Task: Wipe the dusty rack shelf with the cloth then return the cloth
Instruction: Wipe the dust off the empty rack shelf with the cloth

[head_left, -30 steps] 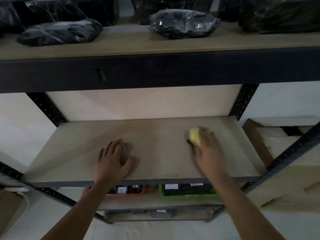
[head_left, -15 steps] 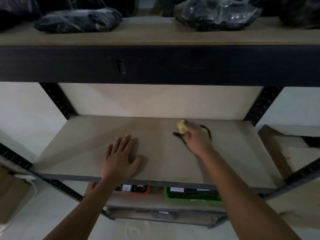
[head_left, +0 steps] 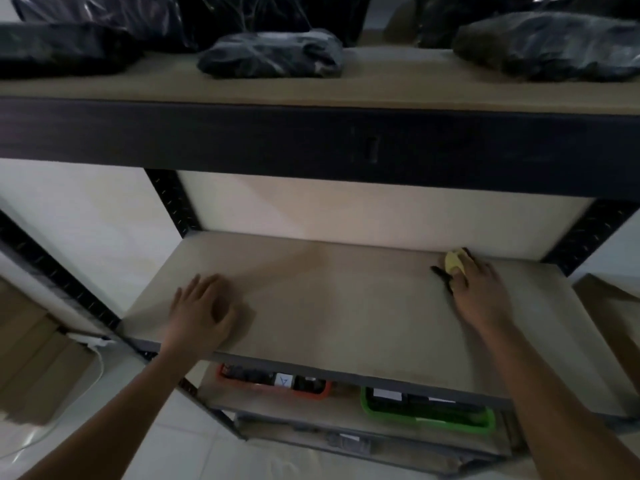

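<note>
Wiping is under way: the cloth is clenched in the right hand at the shelf rear; the left hand is laid flat. Unwiped areas probably come next.

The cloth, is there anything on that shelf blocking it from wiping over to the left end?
Only the left hand, resting flat on the shelf near its left front. The right hand holds the yellow cloth at the right rear; the board between them is bare.
</note>
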